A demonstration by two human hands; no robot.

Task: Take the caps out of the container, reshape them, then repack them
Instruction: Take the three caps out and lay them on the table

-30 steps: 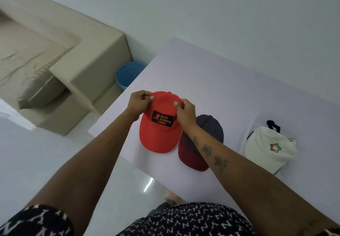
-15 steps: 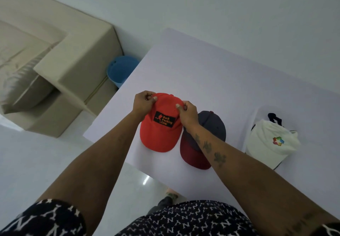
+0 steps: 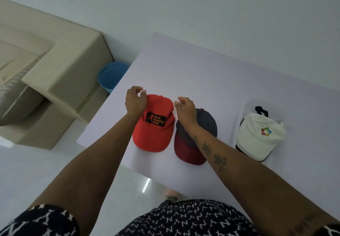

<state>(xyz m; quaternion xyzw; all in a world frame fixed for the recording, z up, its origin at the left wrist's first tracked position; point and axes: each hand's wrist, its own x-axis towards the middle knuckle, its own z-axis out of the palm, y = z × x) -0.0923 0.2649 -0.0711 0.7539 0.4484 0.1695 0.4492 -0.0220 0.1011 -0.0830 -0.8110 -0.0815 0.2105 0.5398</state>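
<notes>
A red cap (image 3: 154, 130) with a black "Back Packing Gear" patch lies flat on the white table (image 3: 211, 81), brim toward me. My left hand (image 3: 135, 100) hovers over the cap's left rear edge, fingers loosely curled and holding nothing. My right hand (image 3: 185, 108) hangs just right of the cap's crown, fingers relaxed, apart from it. Under my right forearm lies a dark navy cap with a maroon brim (image 3: 191, 149). Farther right a white cap (image 3: 259, 136) with a colourful logo sits in a clear plastic container (image 3: 244, 110), a dark strap showing behind it.
A blue bucket (image 3: 112, 76) stands on the floor off the table's left edge, beside a beige sofa (image 3: 55, 81). The table's near edge runs diagonally just in front of the caps. A wall rises behind the table.
Both hands pinched the red cap's crown sides earlier; now they have let go and lifted slightly apart from it. The cap rests flat on the table.
</notes>
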